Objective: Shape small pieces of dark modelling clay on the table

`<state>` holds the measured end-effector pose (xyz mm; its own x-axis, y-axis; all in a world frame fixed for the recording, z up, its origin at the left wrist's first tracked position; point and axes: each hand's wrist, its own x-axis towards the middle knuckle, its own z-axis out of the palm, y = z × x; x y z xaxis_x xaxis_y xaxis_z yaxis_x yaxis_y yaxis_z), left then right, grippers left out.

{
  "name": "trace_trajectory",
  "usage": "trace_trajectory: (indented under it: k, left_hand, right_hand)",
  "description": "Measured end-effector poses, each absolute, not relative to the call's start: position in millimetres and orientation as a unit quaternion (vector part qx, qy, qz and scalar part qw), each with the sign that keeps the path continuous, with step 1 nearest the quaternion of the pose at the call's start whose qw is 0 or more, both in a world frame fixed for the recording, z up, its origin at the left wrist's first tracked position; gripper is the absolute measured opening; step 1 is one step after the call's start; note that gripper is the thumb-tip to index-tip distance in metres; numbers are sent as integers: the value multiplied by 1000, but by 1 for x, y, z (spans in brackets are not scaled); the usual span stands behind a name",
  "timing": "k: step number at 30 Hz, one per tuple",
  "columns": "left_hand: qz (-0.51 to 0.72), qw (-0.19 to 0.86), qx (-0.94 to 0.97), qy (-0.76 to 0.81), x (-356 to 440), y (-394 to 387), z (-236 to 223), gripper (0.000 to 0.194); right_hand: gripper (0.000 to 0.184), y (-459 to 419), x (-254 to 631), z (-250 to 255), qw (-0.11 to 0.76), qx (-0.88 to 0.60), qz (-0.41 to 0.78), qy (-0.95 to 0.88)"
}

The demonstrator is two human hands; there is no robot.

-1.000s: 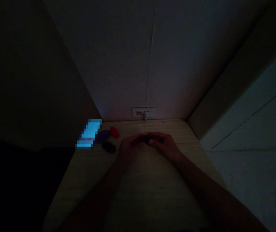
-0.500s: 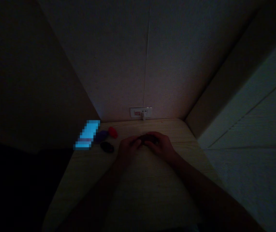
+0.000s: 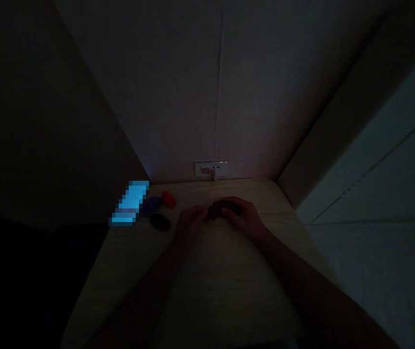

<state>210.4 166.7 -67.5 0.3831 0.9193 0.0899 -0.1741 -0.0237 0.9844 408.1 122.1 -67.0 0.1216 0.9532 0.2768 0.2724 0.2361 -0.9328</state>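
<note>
The room is very dark. My left hand [image 3: 190, 221] and my right hand [image 3: 242, 217] meet at the middle of a pale wooden tabletop [image 3: 200, 291]. Between their fingertips sits a small dark object [image 3: 217, 209] that I cannot make out. Both hands have their fingers curled round it. To the left of my left hand lie a red lump [image 3: 168, 199], a purple lump [image 3: 150, 206] and a black lump [image 3: 160, 221].
A glowing blue screen [image 3: 129, 203] lies at the table's far left corner. A white wall socket [image 3: 210, 169] with a plug in it sits on the back wall. Walls close in on the left and right; a pale panel [image 3: 381, 203] runs along the right.
The view has shifted slightly. My hands have stayed together on the small dark object, with the fingers shifting a little around it.
</note>
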Motion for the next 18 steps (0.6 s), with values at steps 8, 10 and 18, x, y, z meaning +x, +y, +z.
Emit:
trace_trajectory:
  k: [8,10,18]
  left_hand:
    - [424,665,540,294,214,172,-68,62]
    - [407,661,552,305,215,170,-65,56]
    - [439,600,550,380,216,169,-59,37]
  right_hand:
    - [42,121,399,-68,538,-490,424,-539]
    - [40,119,391,-72,548,-499,421,-522]
    - [38,116,378,-75,568,-499,430,-493]
